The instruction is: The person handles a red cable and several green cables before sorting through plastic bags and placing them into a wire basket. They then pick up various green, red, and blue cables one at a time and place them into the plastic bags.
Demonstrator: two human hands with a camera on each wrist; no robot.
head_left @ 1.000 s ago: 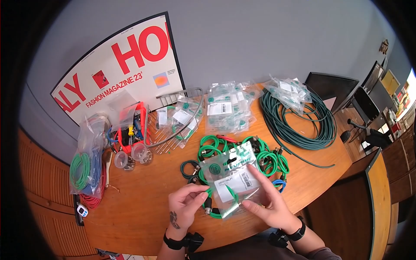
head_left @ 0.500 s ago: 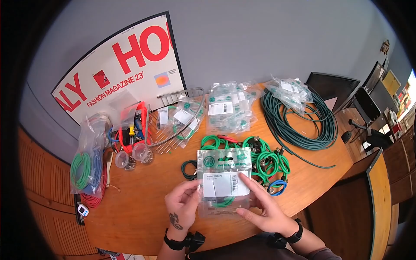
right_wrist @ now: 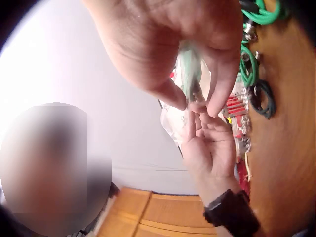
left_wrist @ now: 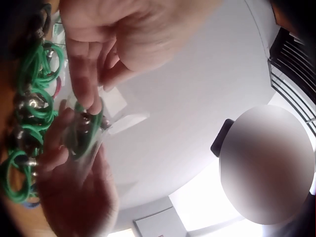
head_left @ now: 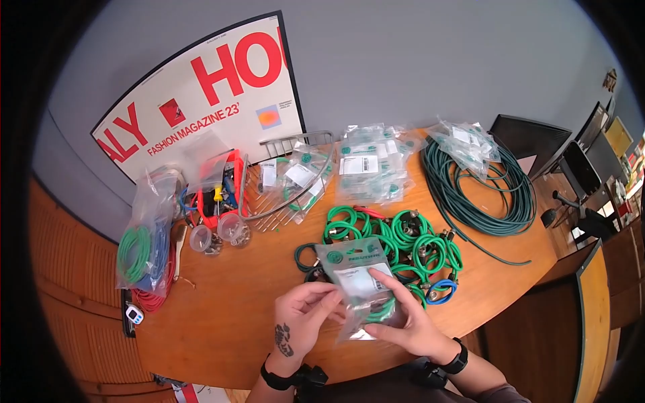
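Note:
A clear plastic bag [head_left: 356, 258] with a printed header, a white label and a coil of green cable [head_left: 381, 311] inside is held tilted above the table's front. My right hand [head_left: 422, 329] grips its right side, index finger along the label and thumb lower down. At the opposite edge are the thumb and fingertips of my left hand [head_left: 301, 322], pinching close to it. In the left wrist view, metal connectors [left_wrist: 86, 121] show inside the bag beside the left fingertips. Behind the bag lies a pile of green cable loops [head_left: 410, 235] with metal connectors.
Stacked clear bags [head_left: 373, 168] and a dark green cable coil [head_left: 443, 195] lie at the back. On the left are a wire rack [head_left: 289, 201], a red tool box [head_left: 232, 168], small plastic cups [head_left: 234, 230] and bagged cables [head_left: 138, 255]. A poster [head_left: 201, 94] leans on the wall.
Both hands first straightened the bag upright, label facing the head camera, then tipped it again. It now leans, and the left hand has turned slightly. The head view has shifted a little.

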